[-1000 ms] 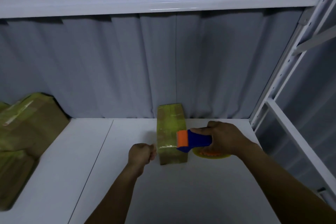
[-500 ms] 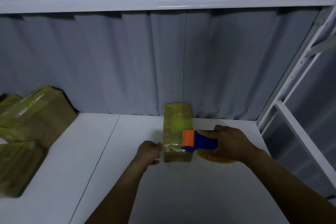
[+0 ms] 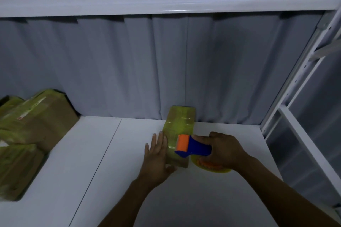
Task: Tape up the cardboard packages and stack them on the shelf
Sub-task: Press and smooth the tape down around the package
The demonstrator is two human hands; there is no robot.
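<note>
L hand (image 3: 156,154) is flat, fingers straight & together, pressed against the left side face of the small cardboard pkg (image 3: 180,129); thumb sits by the near corner, nothing gripped. R hand (image 3: 227,151) is curled tight round the blue handle of the tape dispenser (image 3: 193,146). Its orange roller end pokes out past the R fingertips, over the pkg's near half, just beside the L fingers. The yellow tape roll (image 3: 212,168) shows under the R palm, low by the shelf board (image 3: 92,171). The pkg lies lengthwise on the board between the two hands, wrapped in yellowish tape. Its far end is beyond both sets of fingertips, by the grey curtain (image 3: 166,70); can't tell if touching. A pile of taped pkgs (image 3: 33,121) sits on the same board, well left of the L fingers. White beam (image 3: 166,3) is high above both hands, upright post (image 3: 304,79) off to the right of the R fingers.
</note>
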